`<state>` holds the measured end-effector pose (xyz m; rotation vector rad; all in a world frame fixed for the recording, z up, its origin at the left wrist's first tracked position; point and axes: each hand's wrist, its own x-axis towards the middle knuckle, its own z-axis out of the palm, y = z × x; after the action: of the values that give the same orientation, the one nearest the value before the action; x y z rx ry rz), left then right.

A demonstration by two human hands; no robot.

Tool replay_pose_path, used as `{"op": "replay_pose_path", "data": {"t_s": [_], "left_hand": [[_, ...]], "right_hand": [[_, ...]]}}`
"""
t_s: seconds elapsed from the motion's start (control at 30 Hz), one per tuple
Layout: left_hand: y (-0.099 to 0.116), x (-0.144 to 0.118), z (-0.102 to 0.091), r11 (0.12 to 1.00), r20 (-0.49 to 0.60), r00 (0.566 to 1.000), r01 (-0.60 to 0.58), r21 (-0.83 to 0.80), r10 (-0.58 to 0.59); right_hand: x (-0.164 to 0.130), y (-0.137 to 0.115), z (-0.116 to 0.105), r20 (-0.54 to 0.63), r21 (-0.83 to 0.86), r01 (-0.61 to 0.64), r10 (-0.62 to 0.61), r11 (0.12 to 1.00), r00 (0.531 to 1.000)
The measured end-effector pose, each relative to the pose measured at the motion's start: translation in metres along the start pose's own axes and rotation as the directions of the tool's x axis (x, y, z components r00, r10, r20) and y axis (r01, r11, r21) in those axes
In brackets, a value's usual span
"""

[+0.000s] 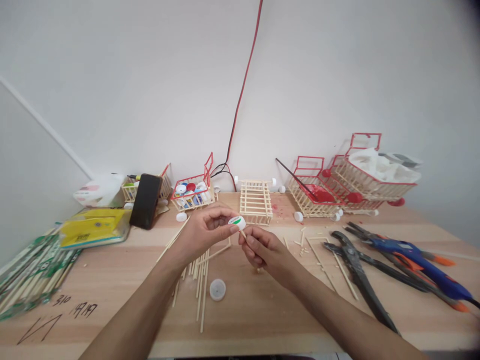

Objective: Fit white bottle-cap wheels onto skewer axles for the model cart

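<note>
My left hand pinches a white bottle cap with a green mark above the wooden table. My right hand holds a short thin wooden stick whose tip meets the cap from below. Both hands hover over several loose wooden sticks lying on the table. Another white cap lies flat on the table just below the hands. An unpainted stick-built basket stands behind the hands near the wall.
Black pliers and a blue glue gun lie at the right. Red-trimmed stick carts stand at the back right, a cart with coloured caps and a dark phone at the back left. Yellow and green packets lie at the left.
</note>
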<state>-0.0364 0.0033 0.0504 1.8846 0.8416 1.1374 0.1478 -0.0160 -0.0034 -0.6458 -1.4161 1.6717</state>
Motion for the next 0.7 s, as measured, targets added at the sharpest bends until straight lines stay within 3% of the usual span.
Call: {"op": "replay_pose_path", "data": {"t_s": [0.27, 0.53, 0.7], "left_hand": [[0.001, 0.000, -0.002, 1.000, 0.003, 1.000, 0.025, 0.002, -0.025], [-0.011, -0.002, 0.002, 0.951, -0.084, 0.984, 0.130, -0.282, -0.159], [-0.017, -0.003, 0.012, 0.916, -0.051, 0.978, 0.170, -0.363, -0.201]], "right_hand": [[0.000, 0.001, 0.002, 0.020, 0.024, -0.011, 0.010, 1.000, 1.000], [0.003, 0.001, 0.000, -0.014, -0.006, 0.069, -0.069, 0.998, 0.998], [0.003, -0.001, -0.002, -0.028, -0.112, 0.125, -0.129, 0.986, 0.991]]}}
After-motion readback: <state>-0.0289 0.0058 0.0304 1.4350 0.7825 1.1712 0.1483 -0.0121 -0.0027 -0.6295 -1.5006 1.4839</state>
